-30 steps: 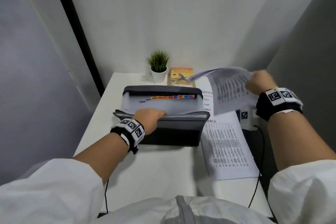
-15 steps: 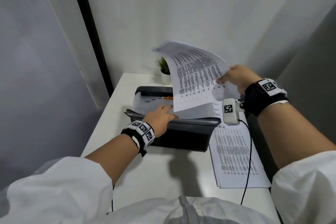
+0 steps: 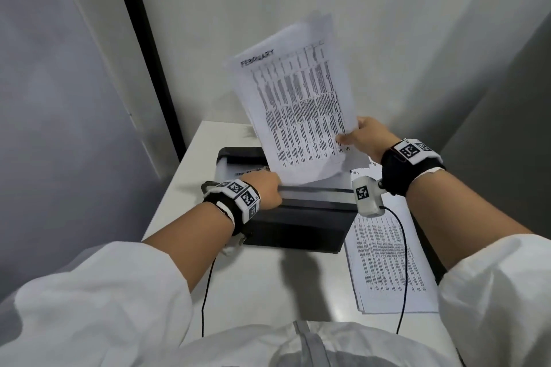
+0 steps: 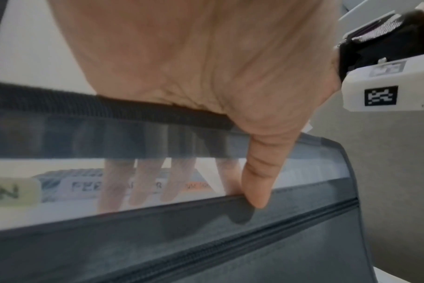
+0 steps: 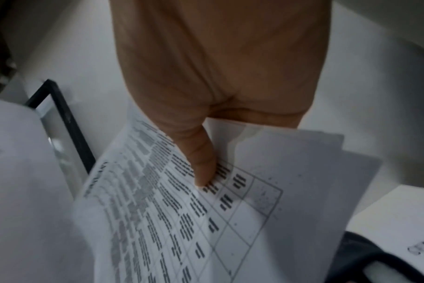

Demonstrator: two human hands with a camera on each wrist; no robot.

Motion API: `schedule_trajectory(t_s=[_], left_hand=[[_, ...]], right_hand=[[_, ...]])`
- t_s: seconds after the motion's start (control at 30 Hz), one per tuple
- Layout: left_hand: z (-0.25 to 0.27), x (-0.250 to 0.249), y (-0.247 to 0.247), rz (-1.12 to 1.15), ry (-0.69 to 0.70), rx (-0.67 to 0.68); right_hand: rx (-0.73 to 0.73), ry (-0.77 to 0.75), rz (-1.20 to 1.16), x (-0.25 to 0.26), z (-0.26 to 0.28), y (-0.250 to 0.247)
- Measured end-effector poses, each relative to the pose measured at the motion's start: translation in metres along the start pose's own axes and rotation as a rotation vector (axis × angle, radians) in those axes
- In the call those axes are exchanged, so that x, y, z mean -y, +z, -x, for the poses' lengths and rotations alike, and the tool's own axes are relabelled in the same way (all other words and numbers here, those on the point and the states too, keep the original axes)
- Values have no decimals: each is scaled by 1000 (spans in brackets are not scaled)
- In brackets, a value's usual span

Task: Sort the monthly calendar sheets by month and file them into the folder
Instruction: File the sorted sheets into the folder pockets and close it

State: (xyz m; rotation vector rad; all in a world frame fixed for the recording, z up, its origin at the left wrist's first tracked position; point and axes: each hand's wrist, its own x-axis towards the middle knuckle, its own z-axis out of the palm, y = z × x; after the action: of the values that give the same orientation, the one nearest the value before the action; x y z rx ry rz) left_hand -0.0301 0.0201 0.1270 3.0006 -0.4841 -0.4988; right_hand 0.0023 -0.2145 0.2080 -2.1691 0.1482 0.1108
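A dark grey expanding folder [image 3: 298,223] stands open on the white table [image 3: 262,286], its month tabs [image 4: 85,186] reading JAN and FEB. My left hand [image 3: 268,191] grips the folder's front wall [image 4: 206,239], fingers inside the pocket and thumb [image 4: 257,183] outside. My right hand [image 3: 362,137] pinches the lower right corner of the FEBRUARY calendar sheets [image 3: 298,110], held upright above the folder; the thumb [image 5: 201,164] presses on the printed grid [image 5: 182,210]. The sheets' bottom edge hangs just over the folder's mouth.
A stack of other calendar sheets [image 3: 387,262] lies on the table right of the folder, with JULY showing at its top. A black cable [image 3: 404,262] runs across that stack. Walls close in behind and on both sides. The sheets hide the table's far end.
My right hand has turned the sheets upright, so the FEBRUARY heading now faces me, and brought them lower over the folder. The left hand stays on the folder's front wall.
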Motion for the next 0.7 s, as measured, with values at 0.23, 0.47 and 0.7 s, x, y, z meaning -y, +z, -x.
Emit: schedule_trajectory(t_s=[0.23, 0.47, 0.7], left_hand=[[-1, 4, 1, 64, 15, -5], [8, 18, 17, -15, -15, -175], [16, 22, 19, -28, -21, -249]], right_hand=[[117, -94, 425, -5, -10, -2], [93, -129, 640, -4, -22, -2], [137, -146, 692, -2, -28, -2]])
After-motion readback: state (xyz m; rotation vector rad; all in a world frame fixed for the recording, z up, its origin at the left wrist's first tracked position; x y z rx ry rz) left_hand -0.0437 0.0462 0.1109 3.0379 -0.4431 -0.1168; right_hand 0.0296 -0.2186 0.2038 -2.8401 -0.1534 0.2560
